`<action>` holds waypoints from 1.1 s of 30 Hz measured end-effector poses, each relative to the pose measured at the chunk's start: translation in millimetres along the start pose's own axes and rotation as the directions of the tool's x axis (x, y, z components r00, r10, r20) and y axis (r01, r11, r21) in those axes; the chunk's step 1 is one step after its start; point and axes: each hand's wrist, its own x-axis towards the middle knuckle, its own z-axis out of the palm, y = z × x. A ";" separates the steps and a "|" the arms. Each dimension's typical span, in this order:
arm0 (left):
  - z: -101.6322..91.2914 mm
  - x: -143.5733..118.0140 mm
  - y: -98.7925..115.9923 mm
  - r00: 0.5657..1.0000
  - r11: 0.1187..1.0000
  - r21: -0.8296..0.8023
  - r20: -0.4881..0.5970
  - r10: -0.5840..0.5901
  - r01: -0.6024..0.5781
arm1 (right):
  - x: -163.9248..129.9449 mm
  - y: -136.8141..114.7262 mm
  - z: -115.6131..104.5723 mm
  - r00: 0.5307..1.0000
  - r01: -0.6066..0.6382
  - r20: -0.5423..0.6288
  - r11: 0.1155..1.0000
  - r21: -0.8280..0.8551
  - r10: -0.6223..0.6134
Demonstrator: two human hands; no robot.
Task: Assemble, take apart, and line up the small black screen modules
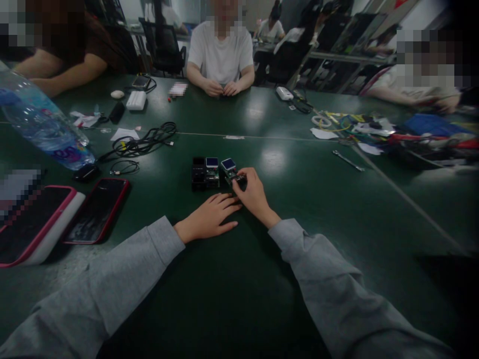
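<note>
Near the middle of the green desk (299, 209), the right hand (254, 194) pinches the tilted small module (230, 169), rightmost in a row of black blocks (204, 173) with blue screens. The left hand (209, 217) lies flat and open on the desk, holding nothing. At the left edge a water bottle (41, 122) lies tilted, partly cut off, its contents unclear. Two dark phones (95, 209) lie beside it.

single head-worn view, looking forward and down over the green table (284, 279), near the wearer's forearms
</note>
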 end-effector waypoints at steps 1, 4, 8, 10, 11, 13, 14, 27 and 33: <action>0.1 0.0 -0.2 1.000 1.000 -0.003 0.004 -0.002 0.002 | -0.1 0.8 0.2 1.000 -0.019 -0.015 1.000 0.007 0.019; 0.0 0.1 -0.4 1.000 1.000 -0.012 0.012 -0.009 0.009 | 0.2 2.1 -0.1 0.998 -0.060 -0.030 0.998 0.029 0.061; -0.9 0.0 0.1 1.000 1.000 -0.022 0.022 -0.011 0.012 | 1.6 4.8 -0.9 0.986 -0.150 -0.051 0.982 0.117 0.157; -1.2 -0.2 0.2 1.000 1.000 -0.024 0.021 -0.009 0.010 | 2.2 8.2 -0.9 0.975 -0.201 -0.063 0.964 0.175 0.215; -1.4 -0.3 0.2 1.000 1.000 -0.025 0.020 -0.007 0.008 | 2.4 10.5 -0.8 0.967 -0.229 -0.062 0.953 0.197 0.246; -1.7 -0.4 0.2 1.000 1.000 -0.026 0.016 -0.005 0.005 | 2.5 16.0 -0.4 0.951 -0.287 -0.054 0.933 0.218 0.305; -1.8 -0.3 0.1 1.000 1.000 -0.026 0.015 -0.005 0.005 | 2.4 18.9 0.0 0.943 -0.311 -0.055 0.926 0.215 0.330; -0.8 0.0 0.0 1.000 1.000 -0.009 0.009 -0.001 0.001 | 2.7 14.1 -0.3 0.982 -0.164 -0.083 0.983 0.087 0.171; -1.4 -0.5 -0.1 1.000 1.000 -0.016 0.013 -0.004 0.004 | 2.7 15.6 -0.8 0.963 -0.225 -0.115 0.961 0.163 0.245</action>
